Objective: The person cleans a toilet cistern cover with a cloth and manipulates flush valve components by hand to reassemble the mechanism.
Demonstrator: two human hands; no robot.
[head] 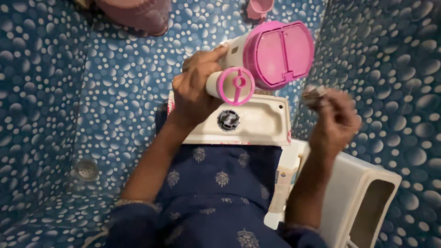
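Note:
My left hand [193, 92] grips a white plastic appliance body [232, 50] tilted on its side. The body has a big pink oval lid [279, 54] and a smaller pink round cap [235, 86] facing me. Just below it lies a white plastic base [262, 124] with a round metal fitting [228, 120] in its top. My right hand [337, 119] is raised at the right, apart from the appliance, fingers closed on a small greyish object [314, 95] that is blurred. My dark blue patterned clothing [220, 183] fills the lower middle.
Blue tiles with white dots cover the floor and walls all around. A round floor drain [86, 169] sits at the lower left. A pink bucket [138, 14] and a pink mug [259, 8] stand at the top. A white hollow plastic box [363, 197] is at the lower right.

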